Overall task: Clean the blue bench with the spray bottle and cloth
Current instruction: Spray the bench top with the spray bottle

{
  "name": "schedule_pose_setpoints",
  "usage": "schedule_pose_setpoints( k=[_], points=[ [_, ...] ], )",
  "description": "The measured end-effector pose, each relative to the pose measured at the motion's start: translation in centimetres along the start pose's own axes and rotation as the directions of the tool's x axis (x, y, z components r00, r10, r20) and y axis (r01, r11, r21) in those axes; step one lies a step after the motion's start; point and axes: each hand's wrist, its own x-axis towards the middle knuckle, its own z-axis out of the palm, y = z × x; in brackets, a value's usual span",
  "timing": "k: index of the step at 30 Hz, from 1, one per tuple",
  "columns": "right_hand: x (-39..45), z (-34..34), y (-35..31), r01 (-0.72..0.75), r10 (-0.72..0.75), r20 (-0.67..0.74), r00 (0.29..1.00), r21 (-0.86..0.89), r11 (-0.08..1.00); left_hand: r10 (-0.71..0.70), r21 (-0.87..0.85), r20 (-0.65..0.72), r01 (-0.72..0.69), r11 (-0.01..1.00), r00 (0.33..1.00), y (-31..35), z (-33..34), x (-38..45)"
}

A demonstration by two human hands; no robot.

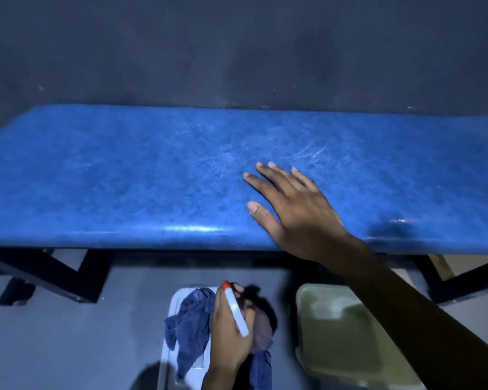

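While R hand [290, 212] lies spread flat on bench [124, 175], L hand [231, 330] grips bottle [236, 311] beside cloth [190, 319]; aim nozzle at bench before squeezing.

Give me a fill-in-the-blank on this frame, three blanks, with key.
1. The right hand lies flat and empty on the ___ bench.
2. The left hand grips the spray bottle down beside the crumpled ___.
3. The bottle's tip is coloured ___.

Missing words: blue; cloth; red
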Motion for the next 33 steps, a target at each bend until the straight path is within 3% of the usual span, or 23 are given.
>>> schedule_pose_setpoints(
  k=[3, 6, 8, 11, 16, 19, 30, 33],
  points=[
    [-0.1, -0.3, 0.0, -0.003, 0.003, 0.031, 1.000, 0.001, 1.000, -0.015, 0.041, 0.035, 0.014, 0.999, 0.999, 4.8, -5.3, -0.8],
    [-0.1, -1.0, -0.2, 0.005, -0.003, 0.091, 0.996, -0.024, 1.000, -0.127, -0.136, -0.011, 0.125, 0.983, 0.992, 10.9, -11.3, 0.2],
    [0.5, -1.4, -0.7, 0.012, -0.005, 0.128, 0.992, -0.054, 0.998, -0.098, -0.200, 0.023, 0.100, 0.975, 0.995, 14.5, -15.9, 0.8],
    [2.8, -1.5, -3.3, 0.037, -0.029, 0.149, 0.988, -0.048, 0.998, 0.015, -0.093, 0.033, -0.011, 0.996, 0.999, 17.9, -22.4, 2.3],
    [9.0, 1.2, -11.2, 0.085, -0.106, 0.199, 0.974, 0.111, 0.990, -0.194, 0.159, -0.112, 0.210, 0.965, 0.975, 17.7, -29.2, 8.1],
    [11.4, 3.2, -14.6, 0.075, -0.106, 0.209, 0.972, 0.153, 0.985, -0.260, 0.205, -0.142, 0.286, 0.936, 0.955, 16.8, -31.2, 9.4],
    [11.9, 4.3, -14.5, 0.081, -0.098, 0.112, 0.989, 0.151, 0.985, -0.312, 0.162, -0.110, 0.327, 0.931, 0.944, 17.2, -31.5, 10.2],
    [11.8, 4.5, -14.4, 0.083, -0.100, 0.099, 0.990, 0.159, 0.984, -0.341, 0.070, -0.102, 0.348, 0.935, 0.935, 16.3, -31.6, 10.2]
  ],
)
